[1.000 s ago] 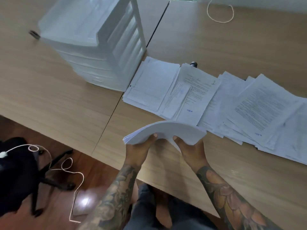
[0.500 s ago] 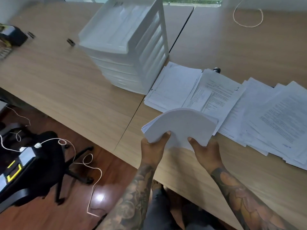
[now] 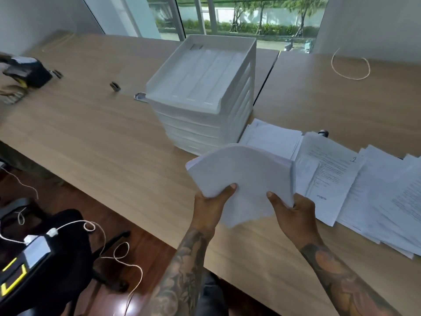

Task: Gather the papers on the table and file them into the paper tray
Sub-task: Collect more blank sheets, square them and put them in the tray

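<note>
Both hands are gripping one thick stack of paper [image 3: 243,179] by its near edge, the left hand [image 3: 210,207] clamping the left corner with the thumb on top and the right hand [image 3: 292,215] doing the same on the right side. The stack is bowing upward in the middle, held just above the near edge of the wooden table [image 3: 95,142]. Right behind it, a bit farther and to the left, the white stacked paper tray [image 3: 205,92] is sitting with its open top level facing up. More loose papers [image 3: 369,188] are lying fanned out across the table to the right, overlapping each other, the nearest ones just beside the tray's right side. Over on the far left there's a black device [image 3: 29,74], and a loop of white cord [image 3: 350,67] is lying far right. A black office chair [image 3: 57,249] is parked on the floor near left.
</note>
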